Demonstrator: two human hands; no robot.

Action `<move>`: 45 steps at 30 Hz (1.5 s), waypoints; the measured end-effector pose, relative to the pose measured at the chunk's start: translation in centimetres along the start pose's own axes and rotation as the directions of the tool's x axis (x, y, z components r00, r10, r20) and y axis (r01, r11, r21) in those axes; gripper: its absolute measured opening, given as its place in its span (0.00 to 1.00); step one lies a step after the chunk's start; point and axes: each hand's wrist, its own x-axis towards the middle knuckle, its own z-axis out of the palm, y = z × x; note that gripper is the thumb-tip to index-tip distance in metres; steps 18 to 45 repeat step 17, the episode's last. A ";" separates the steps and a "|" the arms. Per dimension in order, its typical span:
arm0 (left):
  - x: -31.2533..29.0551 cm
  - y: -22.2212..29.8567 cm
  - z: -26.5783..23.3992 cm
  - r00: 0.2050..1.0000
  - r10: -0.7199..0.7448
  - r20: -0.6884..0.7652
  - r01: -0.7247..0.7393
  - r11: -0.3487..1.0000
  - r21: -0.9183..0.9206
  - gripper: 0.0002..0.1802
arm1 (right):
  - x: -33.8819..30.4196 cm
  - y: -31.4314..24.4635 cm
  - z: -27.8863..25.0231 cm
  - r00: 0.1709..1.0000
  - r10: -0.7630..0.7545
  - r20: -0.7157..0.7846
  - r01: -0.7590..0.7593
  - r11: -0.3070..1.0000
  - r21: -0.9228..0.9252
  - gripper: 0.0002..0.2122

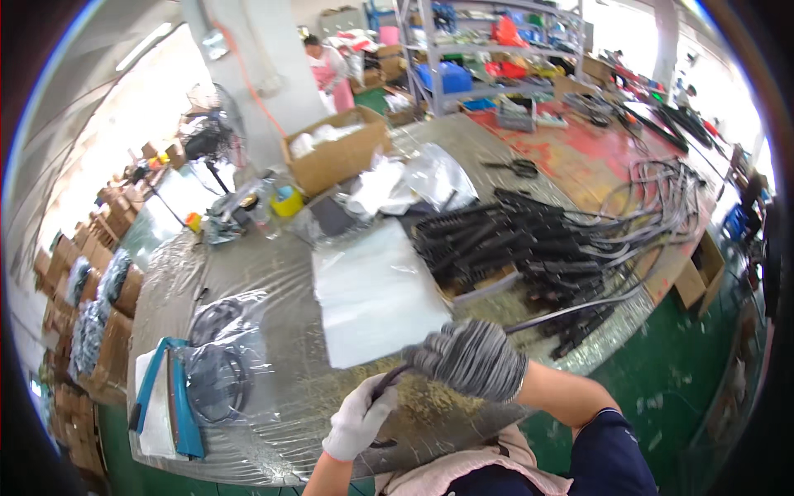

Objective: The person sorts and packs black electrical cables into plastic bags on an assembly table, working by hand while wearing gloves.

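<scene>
My left hand (361,418), in a white knit glove, is closed round a dark cable (389,381) near the table's front edge. In a grey-and-black striped glove, my right hand (470,360) grips the same cable farther right. Past that hand a grey length of cable runs right toward the pile. Just beyond my hands lies a stack of white plastic bags (372,289). To its right is a big heap of black cable pieces (504,240), whose grey leads (662,202) trail to the right.
At left, clear bags with coiled black cables (219,372) lie beside a teal lever-armed device (184,405). Farther back are a cardboard box (335,165), a yellow tape roll (287,201) and scissors (519,168). Shelving (430,58) and a person in pink (332,78) are behind.
</scene>
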 end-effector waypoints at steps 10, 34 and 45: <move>-3.6 -0.7 -10.6 0.862 0.054 -0.504 -0.505 0.008 -0.863 0.18 | -11.0 14.0 6.5 0.952 0.292 0.093 -0.256 0.924 -0.283 0.26; -5.2 -2.4 -14.9 0.166 -0.066 -0.984 -0.514 0.846 -0.143 0.19 | -19.0 11.7 0.3 0.793 0.512 0.330 -0.562 0.824 0.070 0.22; -5.2 -2.4 -14.9 0.166 -0.066 -0.984 -0.514 0.846 -0.143 0.19 | -19.0 11.7 0.3 0.793 0.512 0.330 -0.562 0.824 0.070 0.22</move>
